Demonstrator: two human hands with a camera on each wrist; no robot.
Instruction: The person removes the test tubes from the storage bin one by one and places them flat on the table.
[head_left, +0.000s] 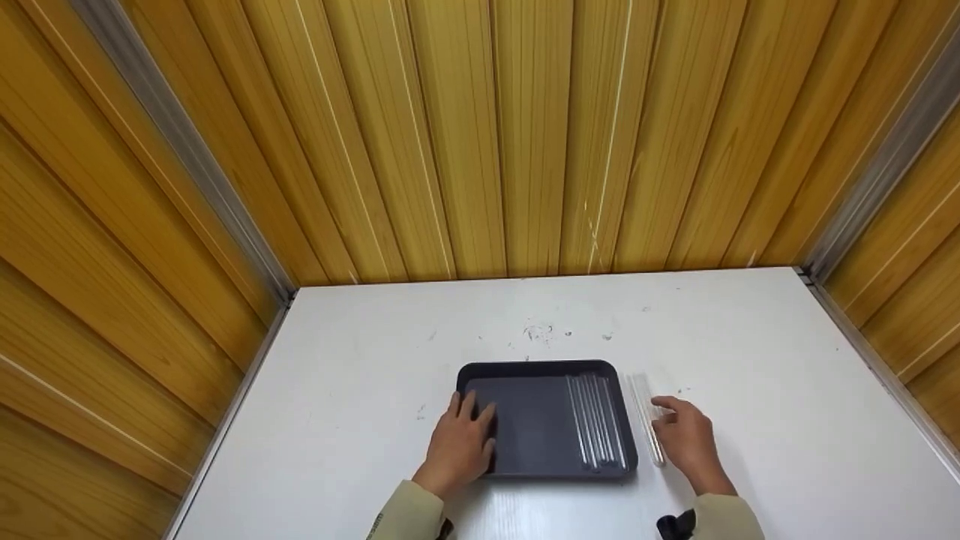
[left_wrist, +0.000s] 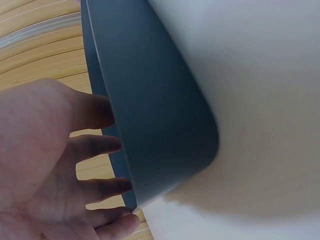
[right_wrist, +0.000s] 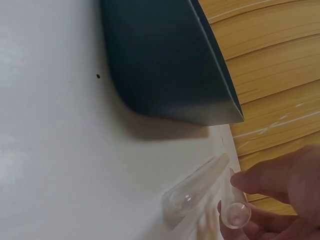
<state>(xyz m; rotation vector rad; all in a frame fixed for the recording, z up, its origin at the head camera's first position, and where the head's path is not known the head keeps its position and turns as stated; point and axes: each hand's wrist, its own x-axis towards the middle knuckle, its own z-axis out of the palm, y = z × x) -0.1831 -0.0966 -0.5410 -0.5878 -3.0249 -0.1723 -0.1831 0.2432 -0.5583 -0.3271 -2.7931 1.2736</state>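
1. ok so your right hand (head_left: 686,439) is just right of the tray (head_left: 525,427), thumb and fingers pinching a clear tube (right_wrist: 235,212). can't tell if it's fully off the table (head_left: 375,375) yet.
2. you've got a second tube (right_wrist: 187,197) lying right beside it, also outside the tray on the right.
3. your left hand (head_left: 457,446) is over the tray's left rim, fingers loose and spread, tips inside. it's not gripping anything that i can see, maybe just steadying.
4. the row of tubes (head_left: 598,420) sits inside the tray along its right side, roughly side by side, rounded ends toward you.
5. my read: you're at the pick-up step, loading tubes one by one, with most of them already in.
6. next move imo calls for lifting that pinched one clear of the tray's right wall and setting it down gently by the row. watch for knocking the wall, these look like they'd roll.
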